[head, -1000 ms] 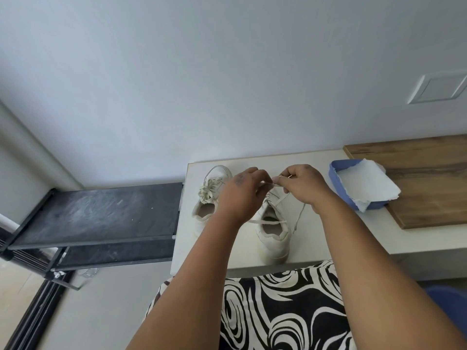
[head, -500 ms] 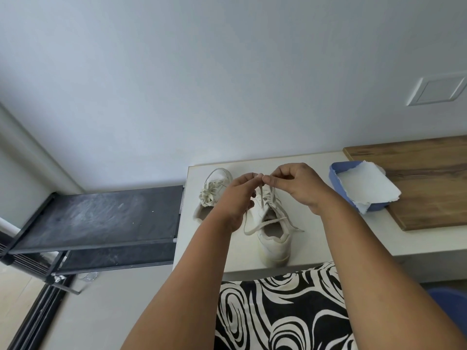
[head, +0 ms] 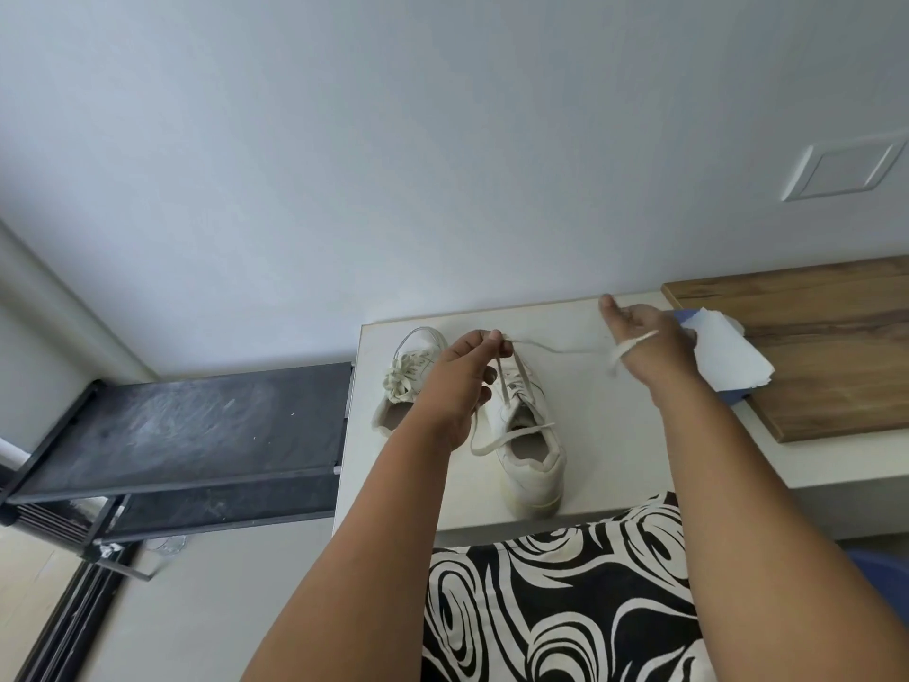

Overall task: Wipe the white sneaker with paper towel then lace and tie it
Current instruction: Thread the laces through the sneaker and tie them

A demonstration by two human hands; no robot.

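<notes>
- Work surface: a pale cream tabletop set against a plain white wall; its near edge runs just above a black-and-white swirl-patterned garment at the bottom of the view.
- Task object: a white sneaker stands upright on the tabletop near its front edge, heel toward the viewer, toe toward the wall. A loose end of its lace lies across the shoe's opening.
- Left hand: raised over the sneaker's forefoot, fingertips pinching the lace at its upper end.
- Right hand: held well to the right of the shoe, with the lace looped over the fingers and drawn in a slack line back to the left hand. The thumb sticks up; the curl of the remaining fingers cannot be made out fully.
- Second sneaker: just left of the first, partly behind the left hand, its laces already bunched in a bow.
- Paper towel: a white crumpled sheet resting in a blue container, right of the right hand.
- Wooden board: brown, lying at the right end of the tabletop under the container's far side.
- Room: a dusty black shelf rack adjoins the table on the left; a white wall plate sits at upper right.
</notes>
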